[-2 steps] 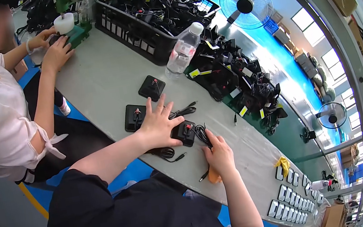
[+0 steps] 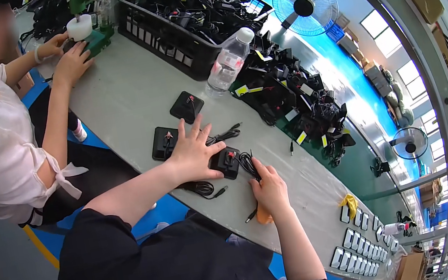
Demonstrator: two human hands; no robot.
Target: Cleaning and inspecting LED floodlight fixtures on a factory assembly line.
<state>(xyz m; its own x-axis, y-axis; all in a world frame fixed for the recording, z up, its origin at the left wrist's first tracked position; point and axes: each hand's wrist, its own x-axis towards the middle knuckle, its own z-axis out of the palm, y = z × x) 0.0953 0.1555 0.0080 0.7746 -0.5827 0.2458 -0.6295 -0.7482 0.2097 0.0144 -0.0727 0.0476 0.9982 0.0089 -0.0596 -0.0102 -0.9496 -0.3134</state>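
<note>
Barely shifted since a moment before: left hand (image 2: 193, 151) stayed flat, fingers spread, on black power adapter (image 2: 225, 162) near table's (image 2: 126, 97) front edge. Right hand (image 2: 269, 188) curled round orange-handled tool (image 2: 263, 214), beside coiled cable (image 2: 247, 163). Hemmed in by clear water bottle (image 2: 228, 62), heap of adapters (image 2: 295, 100), black crate (image 2: 179, 22).

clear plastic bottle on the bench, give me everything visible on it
The clear plastic water bottle has a white screw cap, on, and a label band around its middle; the print is too small to describe. It looks near empty, though the level is hard to tell. It stands on the grey worktable, leaning in the picture, possibly from lens bend. It sits by the corner of the black slotted plastic crate and beside the heap of black power adapters. Neither hand touches it.
</note>
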